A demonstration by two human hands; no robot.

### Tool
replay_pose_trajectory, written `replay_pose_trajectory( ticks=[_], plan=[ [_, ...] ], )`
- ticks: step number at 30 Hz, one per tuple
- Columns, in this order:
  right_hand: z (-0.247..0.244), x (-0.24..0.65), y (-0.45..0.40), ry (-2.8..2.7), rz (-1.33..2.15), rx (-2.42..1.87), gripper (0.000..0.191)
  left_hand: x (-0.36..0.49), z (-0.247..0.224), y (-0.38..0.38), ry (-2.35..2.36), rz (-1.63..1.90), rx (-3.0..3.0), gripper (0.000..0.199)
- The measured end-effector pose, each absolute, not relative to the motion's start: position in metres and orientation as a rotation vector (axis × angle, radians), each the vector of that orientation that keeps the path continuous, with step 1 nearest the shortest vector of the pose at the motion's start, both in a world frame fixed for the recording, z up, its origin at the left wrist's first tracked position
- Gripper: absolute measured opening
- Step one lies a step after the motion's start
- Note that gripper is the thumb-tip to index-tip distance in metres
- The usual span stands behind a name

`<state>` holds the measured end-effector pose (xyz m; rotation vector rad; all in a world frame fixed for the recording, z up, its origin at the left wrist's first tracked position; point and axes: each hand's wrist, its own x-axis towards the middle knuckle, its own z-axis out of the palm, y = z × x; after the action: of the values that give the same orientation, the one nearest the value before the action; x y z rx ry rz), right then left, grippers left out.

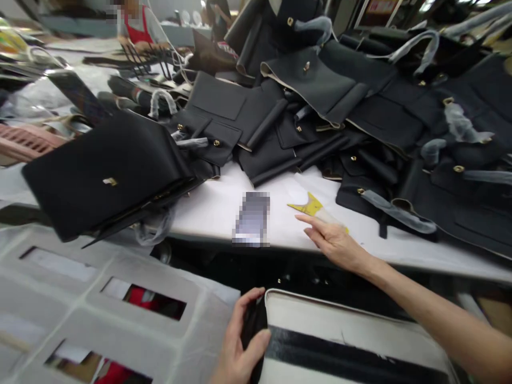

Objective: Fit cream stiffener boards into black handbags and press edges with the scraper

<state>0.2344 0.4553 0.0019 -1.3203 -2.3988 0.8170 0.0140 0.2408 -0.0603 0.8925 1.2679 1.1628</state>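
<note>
My left hand [244, 341] is closed on the left edge of a bag body [344, 312]. Its face is off-white with a wide black band, and its border is dark; the lower part runs out of view. Over the white table edge, my right hand [332, 242] reaches forward with the index finger stretched out and the thumb apart. Nothing shows between its fingers. Just beyond the fingertip lies a flat yellow piece [311, 205] with a curved notch, partly hidden by the hand. A pixelated phone-like rectangle [252, 218] rests to the left of it.
Black bag pieces [256, 112] with plastic-wrapped handles and gold fittings are heaped across the white table [208, 205]. A black bag [112, 170] leans at the left edge. Grey-white sheeting with cut-outs [160, 341] stands lower left. A person in a red apron [138, 26] is farther back.
</note>
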Motion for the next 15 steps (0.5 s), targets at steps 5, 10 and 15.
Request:
replay_pose_trajectory(
  ticks=[5,10,15],
  plan=[
    [0.016,0.302,0.391,-2.074,0.897,-1.526,0.044,0.002,-0.064,0.240,1.276,0.989,1.087,0.055],
    [0.000,0.382,0.335,-1.339,0.932,-1.740,0.052,-0.009,-0.047,0.250,1.464,0.915,1.788,0.055],
    [-0.045,0.413,0.273,-1.085,0.966,-1.906,0.053,0.031,-0.004,0.272,1.022,0.904,2.538,0.037]
  ],
)
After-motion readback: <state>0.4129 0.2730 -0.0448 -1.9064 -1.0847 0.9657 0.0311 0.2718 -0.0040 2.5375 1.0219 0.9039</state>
